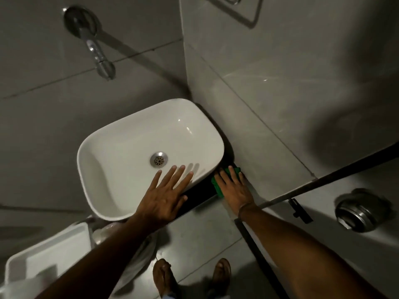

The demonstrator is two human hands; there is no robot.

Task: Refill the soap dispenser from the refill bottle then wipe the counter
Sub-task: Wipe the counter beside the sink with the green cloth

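**Two hands down, cloth in the narrow strip beside the basin**

Two things sit at the far left: a white tub (49, 255) low down beside the person, and a wall tap (95, 50) high above. Neither the soap dispenser nor the refill bottle shows anywhere, so the work looks to be at the wiping stage.

The white basin (129, 137) fills the middle of the dark tabletop (200, 192). The left hand (164, 197) lies flat over the basin's near right corner, its fingers (172, 175) straight and spread, gripping nothing. It seems only to steady the person.

Just right of it, the green cloth (217, 186) lies on the tabletop's right strip, close to the front edge, wedged between the basin's side and the tiled wall. The right hand (234, 188) presses down on top of it. That hand's fingers (232, 173) are straight and close together, flat on the cloth rather than curled round it. Green shows past the fingertips and along the thumb side.

The cloth's long axis runs with the strip, from the front edge toward the back right corner. The unwiped part of the strip lies straight ahead of the right fingertips, curving away behind the basin. The right hand is plainly the nearer one. A push away from the body along that channel looks like the natural stroke, with little room to go sideways.

At the far right, a round metal fitting (356, 209) sits well apart from the work.
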